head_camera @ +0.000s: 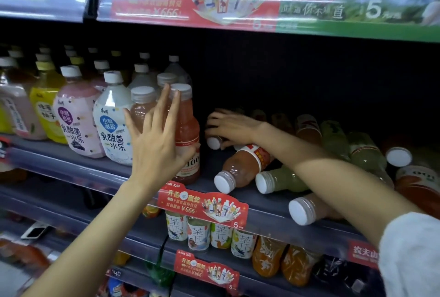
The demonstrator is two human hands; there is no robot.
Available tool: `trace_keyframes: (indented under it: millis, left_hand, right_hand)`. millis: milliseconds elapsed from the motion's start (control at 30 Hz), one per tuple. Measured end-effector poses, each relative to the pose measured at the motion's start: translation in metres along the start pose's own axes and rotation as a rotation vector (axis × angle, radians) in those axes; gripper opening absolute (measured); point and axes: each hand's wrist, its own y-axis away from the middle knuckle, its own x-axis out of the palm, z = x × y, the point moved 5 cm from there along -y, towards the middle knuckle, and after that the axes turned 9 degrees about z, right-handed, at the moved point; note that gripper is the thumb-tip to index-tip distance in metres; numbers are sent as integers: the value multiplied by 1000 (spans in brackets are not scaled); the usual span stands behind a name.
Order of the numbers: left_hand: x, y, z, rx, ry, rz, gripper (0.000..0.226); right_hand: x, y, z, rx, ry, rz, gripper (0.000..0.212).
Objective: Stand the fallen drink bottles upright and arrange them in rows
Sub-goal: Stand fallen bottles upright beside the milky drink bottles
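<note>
1. Several grey shelves (pixel 71 168) run across a dim store aisle, with red promo tags (pixel 202 208) clipped to their front edges and a red and green banner (pixel 214 3) on the edge above.
2. Upright white-capped bottles fill the left of the middle shelf in rows, among them a pink pouch bottle (pixel 76 115) and a white one (pixel 113 120); tea bottles (pixel 198 234) stand on the shelf below.
3. An upright red juice bottle (pixel 187 134) with a white cap stands at the right end of those rows. The left hand (pixel 157 144) lies against its front, fingers straight and spread, thumb on its far side.
4. Right of it, fallen bottles lie in a loose heap, caps mostly toward the front: a pinkish one (pixel 240 165), a green one (pixel 283 181) touching it, and another capped one (pixel 307 208) at the shelf lip.
5. The right hand (pixel 228 127) reaches to the back of the heap, fingers curled over a small lying bottle (pixel 214 141); it seems to hold it, though the dark hides the thumb.
</note>
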Motion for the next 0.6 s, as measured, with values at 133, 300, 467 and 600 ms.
trace_keyframes:
  millis: [133, 300, 467, 600]
  left_hand:
    - [0, -1, -1, 12, -4, 11, 96]
    - [0, -2, -2, -4, 5, 35, 96]
    - [1, -3, -3, 11, -3, 59, 97]
    - [0, -2, -3, 16, -2, 52, 99]
  right_hand:
    - [-5, 13, 7, 56, -66, -124, 34]
    - [-42, 61, -2, 269, -485, -552, 45]
    - [-62, 76, -15, 439, -1130, -854, 44]
    - [-70, 56, -9, 444, -1337, -803, 46]
